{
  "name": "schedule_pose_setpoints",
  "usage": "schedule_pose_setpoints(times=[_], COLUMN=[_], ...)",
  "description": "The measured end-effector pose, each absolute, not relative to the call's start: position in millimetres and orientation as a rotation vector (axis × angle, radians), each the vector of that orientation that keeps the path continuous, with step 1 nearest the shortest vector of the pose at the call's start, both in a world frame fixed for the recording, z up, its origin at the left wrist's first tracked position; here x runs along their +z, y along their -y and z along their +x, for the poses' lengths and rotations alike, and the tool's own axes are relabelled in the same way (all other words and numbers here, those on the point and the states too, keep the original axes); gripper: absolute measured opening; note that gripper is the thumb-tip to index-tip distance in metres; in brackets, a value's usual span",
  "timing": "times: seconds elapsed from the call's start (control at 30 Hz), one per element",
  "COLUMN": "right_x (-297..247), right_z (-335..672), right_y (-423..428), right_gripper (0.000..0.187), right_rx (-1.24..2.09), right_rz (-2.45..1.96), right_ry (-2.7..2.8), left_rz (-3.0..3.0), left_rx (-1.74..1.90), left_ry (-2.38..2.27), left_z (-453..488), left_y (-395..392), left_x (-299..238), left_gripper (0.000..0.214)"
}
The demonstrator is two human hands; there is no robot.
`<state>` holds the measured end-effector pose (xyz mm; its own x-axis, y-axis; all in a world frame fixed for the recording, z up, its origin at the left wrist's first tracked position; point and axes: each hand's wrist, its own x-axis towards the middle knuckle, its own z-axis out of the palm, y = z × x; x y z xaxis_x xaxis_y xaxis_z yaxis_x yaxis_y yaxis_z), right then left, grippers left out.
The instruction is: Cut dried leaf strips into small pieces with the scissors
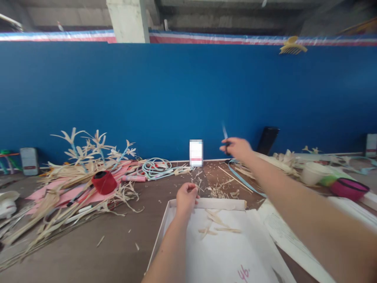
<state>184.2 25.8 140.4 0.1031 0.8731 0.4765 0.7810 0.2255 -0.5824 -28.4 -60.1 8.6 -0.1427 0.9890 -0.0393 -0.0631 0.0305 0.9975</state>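
My left hand (187,195) is over the far edge of a shallow white box lid (203,259), its fingers pinched together. Whatever lies between the fingertips is too small to make out. Raised above the far part of the table, my right hand (238,148) grips scissors (226,144) with dark handles, the blade pointing up and blurred by motion. Inside the lid lie several pale, petal-like strips (215,217). Fine pale shavings (219,191) are scattered on the table just beyond the lid.
At the left, pale flowers on blue stems (98,143), dried strips and a red roll (104,182) lie on pink paper. A phone (196,153) leans on the blue partition (176,90). To the right are a dark phone (268,139), a white cup (313,173) and a magenta pouch (349,189).
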Motion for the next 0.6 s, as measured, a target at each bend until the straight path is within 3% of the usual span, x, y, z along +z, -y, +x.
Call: schedule_pose_setpoints(times=[0.2,0.4,0.6], right_x=[62,53,44], right_z=[99,88,85], right_y=[-23,-36,-43], right_gripper=[0.033,0.055,0.056], right_rx=[0.149,0.098,0.114], right_rz=[-1.53,-1.437,-1.4], right_ry=[2.202,2.568,2.63], left_rz=[1.106,1.142,1.151], left_rx=[1.361,1.284,1.273], left_ry=[-1.301,-1.368,-1.361], left_z=[-26,-24,-23], left_y=[64,60,58], left_x=[8,5,2], left_gripper=[0.013,0.012,0.012])
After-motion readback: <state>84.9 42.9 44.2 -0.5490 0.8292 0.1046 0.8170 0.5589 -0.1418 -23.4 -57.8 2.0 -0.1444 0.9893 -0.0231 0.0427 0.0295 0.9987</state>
